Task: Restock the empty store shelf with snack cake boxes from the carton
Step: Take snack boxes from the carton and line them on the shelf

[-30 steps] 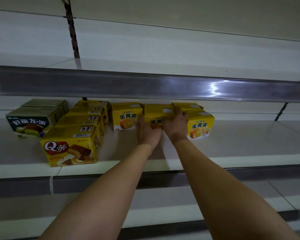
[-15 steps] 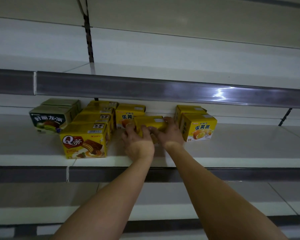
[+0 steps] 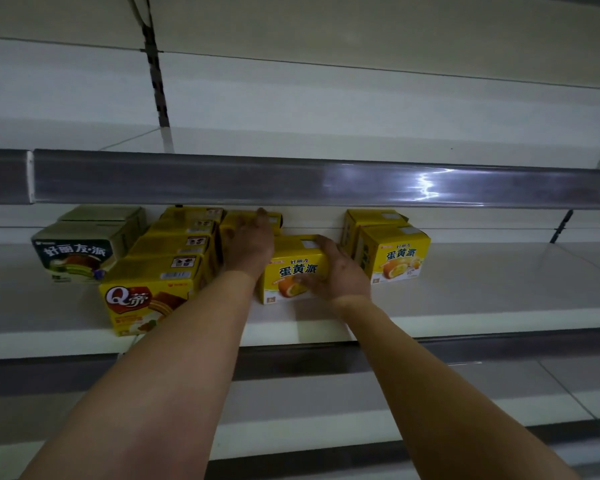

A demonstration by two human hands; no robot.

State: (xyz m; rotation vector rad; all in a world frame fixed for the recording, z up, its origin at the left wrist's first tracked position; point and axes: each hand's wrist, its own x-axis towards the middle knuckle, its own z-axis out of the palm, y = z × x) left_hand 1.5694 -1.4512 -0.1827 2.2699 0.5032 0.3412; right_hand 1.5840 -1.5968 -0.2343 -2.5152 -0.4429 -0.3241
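Observation:
On the white shelf (image 3: 465, 299) a yellow egg-yolk pie box (image 3: 293, 261) stands facing me in the middle. My right hand (image 3: 336, 271) grips its right side, thumb across the front. My left hand (image 3: 248, 242) lies with straight fingers on another yellow box (image 3: 274, 220) further back, just left of the first. To the right two more yellow pie boxes (image 3: 395, 254) stand one behind the other. A row of yellow Q-cake boxes (image 3: 146, 292) runs front to back on the left.
Two green-and-white pie boxes (image 3: 77, 251) sit at the far left of the shelf. A grey price rail (image 3: 326, 183) of the shelf above hangs low over the boxes. Bare shelf stretches to the right, and a lower shelf (image 3: 430, 407) lies beneath.
Both hands held one yellow box together. Now the left hand has reached back onto the rear box, while the right hand has drawn the front box nearer to me.

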